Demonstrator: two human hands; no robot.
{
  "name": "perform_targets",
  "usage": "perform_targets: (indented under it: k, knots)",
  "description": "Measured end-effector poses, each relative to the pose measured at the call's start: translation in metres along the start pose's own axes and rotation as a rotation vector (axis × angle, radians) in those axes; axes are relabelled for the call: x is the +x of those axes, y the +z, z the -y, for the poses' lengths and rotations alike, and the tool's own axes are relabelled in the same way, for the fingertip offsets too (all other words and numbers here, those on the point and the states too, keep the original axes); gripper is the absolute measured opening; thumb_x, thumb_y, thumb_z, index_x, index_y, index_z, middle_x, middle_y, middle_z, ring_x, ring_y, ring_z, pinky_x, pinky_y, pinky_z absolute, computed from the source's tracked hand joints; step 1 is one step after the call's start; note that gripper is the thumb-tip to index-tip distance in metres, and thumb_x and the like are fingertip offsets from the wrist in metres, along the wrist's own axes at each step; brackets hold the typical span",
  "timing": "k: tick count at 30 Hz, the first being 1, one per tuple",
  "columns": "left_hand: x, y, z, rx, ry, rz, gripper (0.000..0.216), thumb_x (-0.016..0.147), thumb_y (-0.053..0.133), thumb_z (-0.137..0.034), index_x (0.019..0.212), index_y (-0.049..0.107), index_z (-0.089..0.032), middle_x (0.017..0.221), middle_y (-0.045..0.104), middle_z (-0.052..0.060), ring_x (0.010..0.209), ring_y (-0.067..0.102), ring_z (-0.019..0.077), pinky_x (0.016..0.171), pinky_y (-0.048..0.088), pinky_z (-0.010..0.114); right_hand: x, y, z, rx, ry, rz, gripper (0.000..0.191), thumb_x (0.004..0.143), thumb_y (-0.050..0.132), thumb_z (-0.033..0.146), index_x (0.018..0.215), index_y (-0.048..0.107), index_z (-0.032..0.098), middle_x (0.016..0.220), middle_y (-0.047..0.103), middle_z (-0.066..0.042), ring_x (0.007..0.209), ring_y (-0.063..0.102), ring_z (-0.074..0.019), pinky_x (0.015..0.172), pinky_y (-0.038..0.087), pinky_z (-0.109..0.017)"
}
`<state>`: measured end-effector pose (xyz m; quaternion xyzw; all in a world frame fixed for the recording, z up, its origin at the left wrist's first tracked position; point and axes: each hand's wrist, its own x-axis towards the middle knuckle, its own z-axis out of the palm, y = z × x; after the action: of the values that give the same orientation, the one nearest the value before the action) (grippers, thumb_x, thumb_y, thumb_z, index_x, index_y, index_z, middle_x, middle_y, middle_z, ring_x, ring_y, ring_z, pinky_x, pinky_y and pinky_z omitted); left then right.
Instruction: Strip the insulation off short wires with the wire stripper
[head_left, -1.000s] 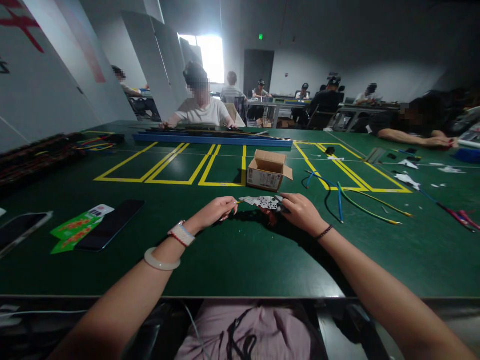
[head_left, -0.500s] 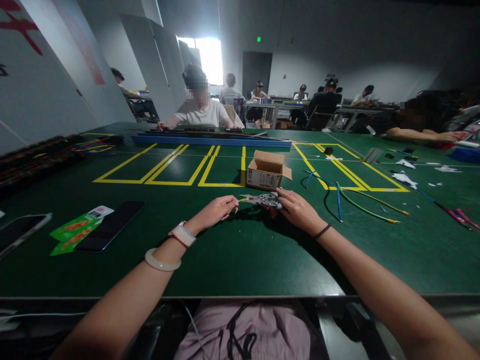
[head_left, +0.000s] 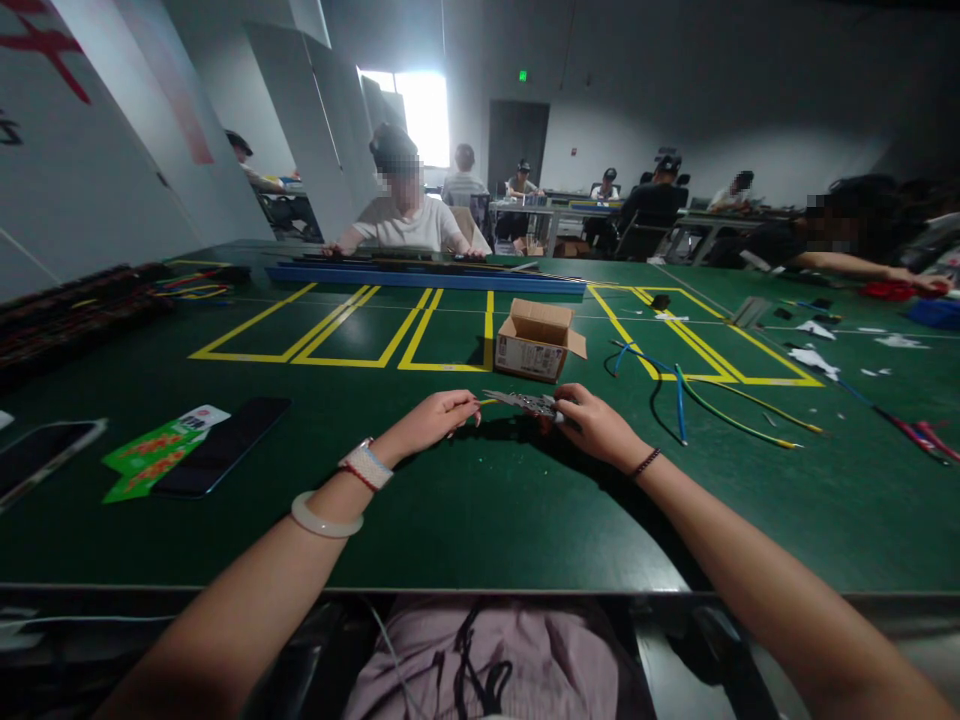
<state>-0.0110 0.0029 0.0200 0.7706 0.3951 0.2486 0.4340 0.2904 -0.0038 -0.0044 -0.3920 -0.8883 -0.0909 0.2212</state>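
My left hand (head_left: 442,418) pinches a short yellow wire (head_left: 487,402), whose end points right toward the metal jaws of a wire stripper (head_left: 529,403). Around the stripper's handles, partly covered by the fingers, my right hand (head_left: 596,425) is closed. The handles look grey and reddish, and the tool lies level just above the green table (head_left: 480,530). Whether the wire sits between the jaws is too small to make out. Just beyond the tool stands an open cardboard box (head_left: 529,357); what it holds is hidden.
Blue wires (head_left: 681,410) and a green wire (head_left: 735,425) lie to the right. At left are a dark phone (head_left: 225,450), a green packet (head_left: 154,455) and another phone (head_left: 49,460). A blue tray (head_left: 427,283) spans the far side, before a seated person (head_left: 409,215).
The stripper has turned in my right hand, so its flat face shows less. My left hand keeps the yellow wire almost in place. A co-worker's arm at right has reached outward.
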Motion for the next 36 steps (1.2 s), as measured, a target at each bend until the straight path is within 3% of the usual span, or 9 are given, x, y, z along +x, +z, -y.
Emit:
perform_targets:
  k: [3, 8, 16, 19, 23, 36]
  knots:
    - [0.000, 0.000, 0.000, 0.008, 0.008, -0.003, 0.038, 0.092, 0.043, -0.049, 0.094, 0.060, -0.015, 0.070, 0.047, -0.002, 0.059, 0.044, 0.0118, 0.054, 0.037, 0.021, 0.000, -0.001, -0.002, 0.031, 0.016, -0.026, 0.017, 0.083, 0.056, 0.019, 0.099, 0.063, 0.020, 0.113, 0.056, -0.012, 0.097, 0.058, -0.0206, 0.078, 0.054, -0.035]
    - [-0.001, 0.001, -0.003, 0.062, 0.026, -0.022, 0.037, 0.092, 0.045, -0.049, 0.095, 0.061, -0.015, 0.073, 0.052, -0.001, 0.061, 0.047, 0.0125, 0.056, 0.037, 0.022, -0.001, -0.005, -0.009, -0.129, -0.049, -0.140, 0.007, 0.078, 0.060, 0.018, 0.084, 0.064, 0.020, 0.109, 0.055, -0.011, 0.104, 0.052, -0.0252, 0.097, 0.045, -0.052]
    - [-0.002, 0.003, -0.008, 0.078, 0.021, -0.006, 0.037, 0.093, 0.044, -0.047, 0.090, 0.061, -0.015, 0.072, 0.054, -0.001, 0.060, 0.048, 0.0122, 0.056, 0.037, 0.022, 0.002, -0.017, -0.004, -0.234, -0.079, -0.117, 0.018, 0.076, 0.058, 0.016, 0.092, 0.066, 0.021, 0.116, 0.054, -0.012, 0.114, 0.046, -0.0292, 0.107, 0.032, -0.061]
    - [-0.002, 0.003, -0.006, 0.082, 0.031, -0.010, 0.037, 0.093, 0.044, -0.047, 0.090, 0.062, -0.015, 0.073, 0.054, -0.001, 0.060, 0.048, 0.0124, 0.056, 0.037, 0.023, 0.002, -0.015, -0.005, -0.266, -0.077, -0.108, 0.018, 0.076, 0.059, 0.016, 0.093, 0.066, 0.020, 0.116, 0.054, -0.013, 0.114, 0.046, -0.0294, 0.105, 0.035, -0.058]
    - [-0.001, 0.003, -0.003, 0.099, 0.039, -0.014, 0.037, 0.093, 0.044, -0.048, 0.093, 0.062, -0.015, 0.075, 0.055, 0.000, 0.061, 0.050, 0.0123, 0.056, 0.038, 0.023, 0.000, -0.014, -0.006, -0.253, -0.065, -0.081, 0.013, 0.076, 0.061, 0.018, 0.088, 0.067, 0.017, 0.113, 0.058, -0.015, 0.102, 0.052, -0.0270, 0.089, 0.045, -0.045]
    - [-0.003, 0.002, -0.009, 0.149, 0.041, -0.009, 0.036, 0.094, 0.043, -0.045, 0.092, 0.062, -0.015, 0.080, 0.058, 0.001, 0.066, 0.050, 0.0140, 0.061, 0.039, 0.024, 0.001, -0.019, -0.004, -0.393, -0.122, -0.138, 0.008, 0.075, 0.064, 0.020, 0.082, 0.067, 0.018, 0.103, 0.062, -0.011, 0.093, 0.050, -0.0235, 0.081, 0.038, -0.036]
